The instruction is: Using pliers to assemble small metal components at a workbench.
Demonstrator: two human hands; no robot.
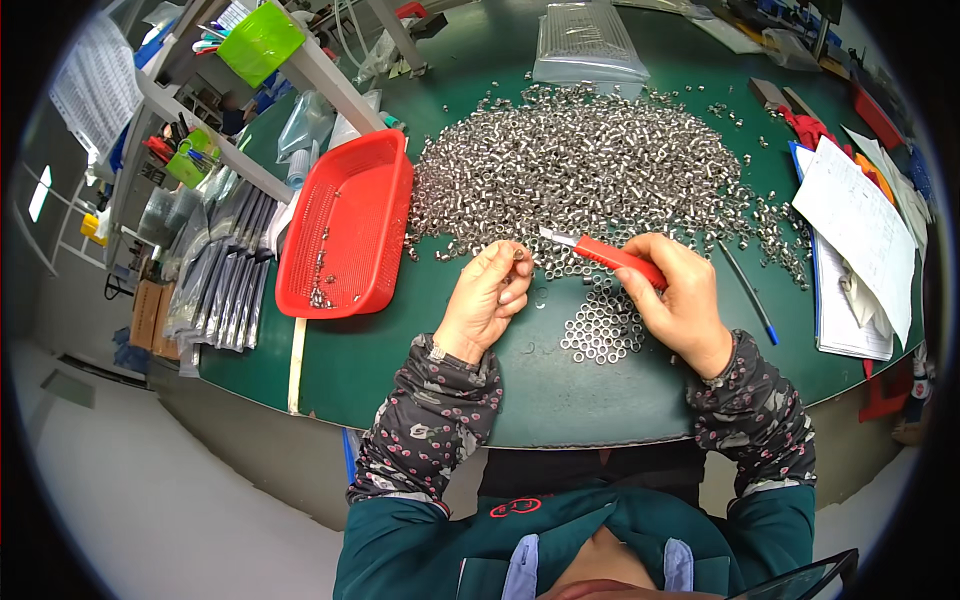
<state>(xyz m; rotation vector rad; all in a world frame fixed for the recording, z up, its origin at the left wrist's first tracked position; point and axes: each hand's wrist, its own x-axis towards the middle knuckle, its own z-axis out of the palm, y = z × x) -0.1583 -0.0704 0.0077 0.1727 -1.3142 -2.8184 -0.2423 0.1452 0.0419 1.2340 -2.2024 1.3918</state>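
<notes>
My right hand (682, 292) is closed round a red utility knife (622, 262), its blade pointing left toward my other hand. Between thumb and fingertips, my left hand (490, 292) pinches a small metal ring, mostly covered by the fingers. Beyond both hands spreads a large heap of small shiny metal rings (580, 170). Closer to me, a smaller flat group of rings (603, 330) lies on the green table (560, 405), just left of my right hand. Thin curled scraps lie on the table between my hands.
A red perforated basket (385, 225) with a few metal pieces stands at the left, beside bagged stacks (225, 275). On the right lie a pen (750, 295), papers on a blue folder (860, 230) and a red cloth (806, 128). Clear plastic trays (590, 45) sit at the back.
</notes>
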